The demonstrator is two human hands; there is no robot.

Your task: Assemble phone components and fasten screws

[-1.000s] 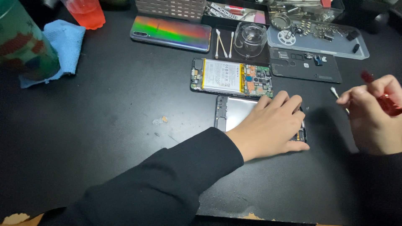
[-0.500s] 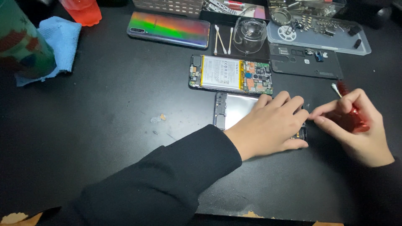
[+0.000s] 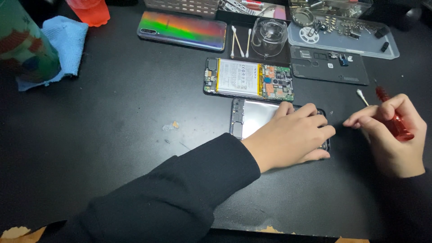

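Note:
My left hand (image 3: pixel 290 135) lies flat on a phone frame (image 3: pixel 252 118) with a silvery inner plate, covering its right half. My right hand (image 3: pixel 391 132) grips a red-handled screwdriver (image 3: pixel 395 116), its fingertips close to the frame's right end; the tip is hidden. A cotton swab (image 3: pixel 362 97) lies just above that hand. Just beyond the frame sits an opened phone (image 3: pixel 249 79) showing its white battery and circuit board.
On the black table: a black back cover (image 3: pixel 328 65), a clear tray of small parts (image 3: pixel 346 27), a clear round dish (image 3: pixel 269 35), cotton swabs (image 3: pixel 238 38), a rainbow-backed phone (image 3: pixel 182 29), a blue cloth (image 3: pixel 60 45), a green bottle (image 3: pixel 22 42).
My right hand first moved in towards the phone frame with the screwdriver, then drew slightly back to the right. My left hand stayed on the frame.

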